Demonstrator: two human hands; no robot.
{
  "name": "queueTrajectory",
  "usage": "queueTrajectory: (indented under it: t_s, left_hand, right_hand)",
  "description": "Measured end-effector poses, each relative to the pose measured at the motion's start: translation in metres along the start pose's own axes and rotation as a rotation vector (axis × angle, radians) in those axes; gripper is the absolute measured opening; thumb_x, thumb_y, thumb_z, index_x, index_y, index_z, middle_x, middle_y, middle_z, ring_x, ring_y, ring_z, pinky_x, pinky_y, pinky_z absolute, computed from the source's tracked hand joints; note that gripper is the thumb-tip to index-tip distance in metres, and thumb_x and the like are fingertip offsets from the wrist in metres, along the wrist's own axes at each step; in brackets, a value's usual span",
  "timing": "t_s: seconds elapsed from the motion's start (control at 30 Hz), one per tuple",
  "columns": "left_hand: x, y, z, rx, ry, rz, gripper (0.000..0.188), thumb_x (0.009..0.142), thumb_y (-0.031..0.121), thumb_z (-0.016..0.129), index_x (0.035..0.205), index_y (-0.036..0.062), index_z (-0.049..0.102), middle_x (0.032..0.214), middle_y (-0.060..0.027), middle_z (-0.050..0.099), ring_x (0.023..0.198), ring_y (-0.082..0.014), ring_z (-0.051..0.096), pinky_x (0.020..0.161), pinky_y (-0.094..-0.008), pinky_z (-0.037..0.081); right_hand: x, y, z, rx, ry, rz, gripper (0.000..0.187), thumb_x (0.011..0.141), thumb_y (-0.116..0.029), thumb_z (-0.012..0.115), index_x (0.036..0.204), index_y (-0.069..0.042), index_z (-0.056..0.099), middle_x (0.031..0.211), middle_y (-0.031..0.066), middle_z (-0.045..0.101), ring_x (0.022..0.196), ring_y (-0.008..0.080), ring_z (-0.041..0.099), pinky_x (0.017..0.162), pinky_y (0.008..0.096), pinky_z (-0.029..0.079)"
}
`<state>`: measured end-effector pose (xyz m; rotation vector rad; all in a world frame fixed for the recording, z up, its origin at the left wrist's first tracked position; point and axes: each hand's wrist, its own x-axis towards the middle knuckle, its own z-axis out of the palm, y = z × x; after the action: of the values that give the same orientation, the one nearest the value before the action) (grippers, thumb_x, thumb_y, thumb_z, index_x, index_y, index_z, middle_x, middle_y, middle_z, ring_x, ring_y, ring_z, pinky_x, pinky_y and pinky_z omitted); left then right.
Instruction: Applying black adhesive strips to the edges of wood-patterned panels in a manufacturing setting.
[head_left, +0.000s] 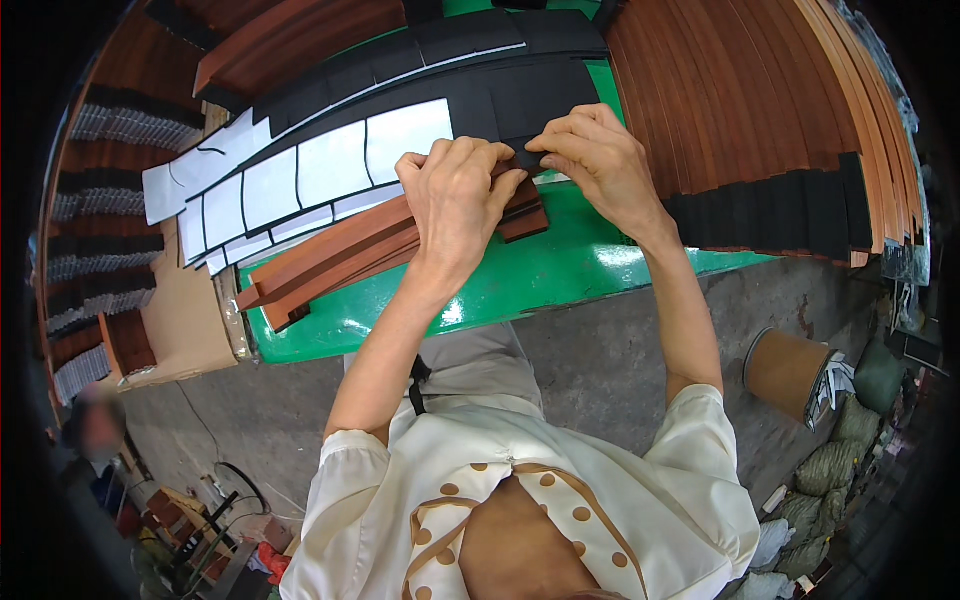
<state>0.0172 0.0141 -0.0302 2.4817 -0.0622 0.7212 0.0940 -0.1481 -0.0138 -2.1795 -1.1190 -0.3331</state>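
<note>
My left hand (pixel 453 200) is closed round the far end of a reddish-brown wooden strip (pixel 350 240), which runs down to the left over the green table top (pixel 490 275). Thumb and forefinger pinch close to a small black piece (pixel 520 157) at that end. Just to the right, my right hand (pixel 602 165) is closed, its fingertips pinching the black piece. More wooden strips (pixel 525 222) lie under the held one. Beyond my hands lie rows of black rectangular pieces (pixel 545 95), and white-faced sheets (pixel 330 157) divided by black lines sit to the left.
Long reddish-brown boards (pixel 730 100) with black ends are stacked at right. Black-ended stacks (pixel 115 190) stand at left beside a cardboard sheet (pixel 195 310). A brown drum (pixel 788 372) with scraps and several sacks (pixel 830 465) are on the floor at right. Another person (pixel 97 425) is at lower left.
</note>
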Motion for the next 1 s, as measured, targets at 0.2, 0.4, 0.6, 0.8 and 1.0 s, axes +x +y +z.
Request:
queueTrajectory:
  t_s: [0.2, 0.4, 0.6, 0.8, 1.0]
  left_hand:
    - [0.0, 0.001, -0.001, -0.006, -0.015, -0.008, 0.019, 0.067, 0.015, 0.075, 0.083, 0.009, 0.067, 0.077, 0.0013, 0.061, 0.076, -0.0171, 0.054, 0.074, -0.036, 0.028]
    - [-0.001, 0.001, 0.0, -0.003, -0.006, -0.008, 0.019, 0.067, 0.016, 0.076, 0.083, 0.0089, 0.067, 0.076, 0.0012, 0.061, 0.075, -0.0174, 0.054, 0.074, -0.036, 0.028]
    - [0.0, 0.001, -0.001, 0.015, -0.018, -0.011, 0.019, 0.068, 0.018, 0.076, 0.083, 0.0091, 0.067, 0.076, 0.0011, 0.062, 0.074, -0.0175, 0.054, 0.074, -0.036, 0.028]
    - [0.002, 0.004, -0.001, 0.018, -0.015, 0.003, 0.02, 0.07, 0.019, 0.075, 0.086, 0.0099, 0.067, 0.078, 0.0013, 0.061, 0.073, -0.0172, 0.055, 0.074, -0.0356, 0.028]
    - [-0.003, -0.002, 0.005, 0.05, 0.026, 0.211, 0.021, 0.072, 0.014, 0.068, 0.094, 0.0126, 0.068, 0.08, 0.0027, 0.06, 0.07, -0.0154, 0.054, 0.069, -0.0325, 0.034]
  right_hand:
    - [-0.001, -0.001, 0.0, -0.003, 0.003, 0.007, 0.02, 0.067, -0.009, 0.072, 0.087, -0.009, 0.069, 0.084, -0.0002, 0.063, 0.088, 0.0192, 0.055, 0.075, 0.0325, 0.048]
    - [0.0, -0.003, -0.001, -0.073, 0.0, -0.037, 0.021, 0.065, -0.009, 0.072, 0.086, -0.008, 0.069, 0.084, -0.0004, 0.062, 0.088, 0.0186, 0.055, 0.075, 0.0322, 0.048]
    - [-0.003, 0.004, 0.001, -0.023, -0.021, -0.017, 0.026, 0.066, -0.008, 0.072, 0.091, -0.008, 0.069, 0.09, 0.0008, 0.064, 0.089, 0.0199, 0.055, 0.076, 0.032, 0.048]
    - [-0.02, 0.017, -0.003, 0.34, 0.185, 0.35, 0.029, 0.086, -0.018, 0.062, 0.113, -0.006, 0.062, 0.108, 0.0096, 0.064, 0.099, 0.0212, 0.058, 0.084, 0.0313, 0.047]
    - [-0.027, -0.008, 0.037, 0.51, 0.264, 0.682, 0.054, 0.088, -0.034, 0.062, 0.127, -0.001, 0.046, 0.112, 0.0186, 0.061, 0.101, 0.0264, 0.06, 0.085, 0.0354, 0.047]
